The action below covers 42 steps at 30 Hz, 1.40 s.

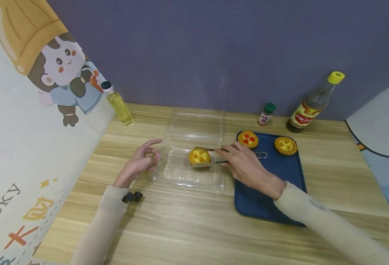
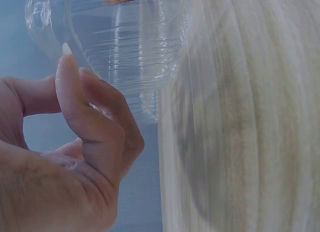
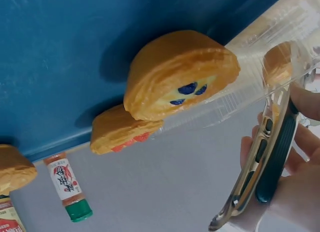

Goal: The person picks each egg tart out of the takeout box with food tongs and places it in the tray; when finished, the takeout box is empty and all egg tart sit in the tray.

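Note:
My right hand (image 1: pixel 245 163) grips metal tongs (image 3: pixel 270 157) with dark green handle pads. Between the tongs' tips is a tart (image 1: pixel 199 156) with yellow fruit pieces on top, over the base of an open clear plastic box (image 1: pixel 177 175). Whether that tart touches the box floor, I cannot tell. Beside the box's left edge, my left hand (image 1: pixel 139 162) holds nothing, its fingers loosely bent. On the blue tray (image 1: pixel 260 206) are a red-topped tart (image 1: pixel 248 139), another yellow-topped tart (image 1: pixel 285 146) and a blue-topped tart (image 3: pixel 182 76), which the right hand hides in the head view.
Behind the tray stand a small green-capped seasoning jar (image 1: pixel 266 115) and a tall dark sauce bottle (image 1: pixel 310 105) with a yellow cap. An oil bottle (image 1: pixel 119 105) is at the back left. The box's raised lid (image 1: pixel 197 125) lies toward the wall (image 1: pixel 214 55).

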Each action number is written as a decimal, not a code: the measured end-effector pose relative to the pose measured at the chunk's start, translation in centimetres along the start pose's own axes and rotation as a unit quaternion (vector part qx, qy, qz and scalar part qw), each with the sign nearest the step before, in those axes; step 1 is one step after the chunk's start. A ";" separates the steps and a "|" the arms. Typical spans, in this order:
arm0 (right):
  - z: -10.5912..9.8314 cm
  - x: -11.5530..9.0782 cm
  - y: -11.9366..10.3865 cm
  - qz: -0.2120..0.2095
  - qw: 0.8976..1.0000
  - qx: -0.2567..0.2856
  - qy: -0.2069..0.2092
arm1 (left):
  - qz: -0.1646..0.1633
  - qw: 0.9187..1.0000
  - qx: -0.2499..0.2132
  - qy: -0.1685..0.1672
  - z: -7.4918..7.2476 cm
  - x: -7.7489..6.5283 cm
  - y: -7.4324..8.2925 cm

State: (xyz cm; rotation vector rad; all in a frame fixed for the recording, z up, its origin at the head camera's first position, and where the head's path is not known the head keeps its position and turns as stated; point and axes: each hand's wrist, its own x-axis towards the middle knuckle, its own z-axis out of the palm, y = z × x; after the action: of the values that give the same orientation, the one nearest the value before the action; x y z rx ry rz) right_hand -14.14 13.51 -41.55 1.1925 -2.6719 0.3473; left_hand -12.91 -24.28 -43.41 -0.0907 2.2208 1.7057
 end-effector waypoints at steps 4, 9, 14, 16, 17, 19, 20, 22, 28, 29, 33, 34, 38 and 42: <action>0.1 -0.4 0.0 0.001 1.000 -0.001 0.012 | 0.002 1.000 0.002 0.000 0.0 0.1 -0.1; 0.1 -1.0 0.0 0.002 1.000 -0.005 0.020 | 0.003 1.000 0.006 0.004 0.0 0.0 -0.1; -0.2 -1.8 -0.2 0.006 1.000 -0.006 0.030 | 0.008 1.000 0.005 0.005 0.1 0.1 -0.2; -0.5 -2.2 -0.2 0.007 0.999 -0.006 0.038 | 0.010 1.000 0.007 0.003 0.1 0.1 -0.2; -0.6 -2.4 -0.3 0.008 0.999 -0.006 0.043 | 0.010 1.000 0.008 0.002 0.1 0.2 -0.2; -1.0 -2.7 -0.2 0.010 0.998 -0.007 0.056 | 0.012 1.000 0.011 0.001 0.1 0.2 -0.3; -1.2 -2.9 -0.2 0.010 0.998 -0.008 0.064 | 0.013 1.000 0.013 0.000 0.0 0.2 -0.3; -1.7 -3.3 0.0 0.013 0.997 -0.011 0.078 | 0.015 1.000 0.014 -0.002 -0.1 0.2 -0.3; -3.3 -5.0 0.8 0.023 0.993 -0.031 0.107 | 0.013 1.000 0.024 -0.015 -0.6 0.2 0.0; -3.6 -5.3 1.0 0.026 0.993 -0.034 0.111 | 0.012 0.999 0.025 -0.017 -0.6 0.2 0.0; -4.6 -6.8 1.9 0.042 0.990 -0.045 0.128 | 0.015 0.999 0.026 -0.029 -0.9 0.3 0.0; -4.9 -7.2 2.1 0.046 0.989 -0.047 0.131 | 0.016 0.999 0.025 -0.032 -1.0 0.3 0.0; -5.8 -8.8 3.0 0.062 0.986 -0.058 0.144 | 0.021 0.998 0.029 -0.045 -1.2 0.3 0.1; -6.5 -10.6 4.0 0.079 0.982 -0.078 0.153 | 0.021 0.998 0.032 -0.055 -1.2 0.3 0.1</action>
State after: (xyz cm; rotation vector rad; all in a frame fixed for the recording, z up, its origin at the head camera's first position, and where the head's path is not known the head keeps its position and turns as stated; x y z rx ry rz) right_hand -9.60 25.44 -38.78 0.8105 -2.4767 0.3086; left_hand -13.51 -25.37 -43.15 0.0635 2.2086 1.6194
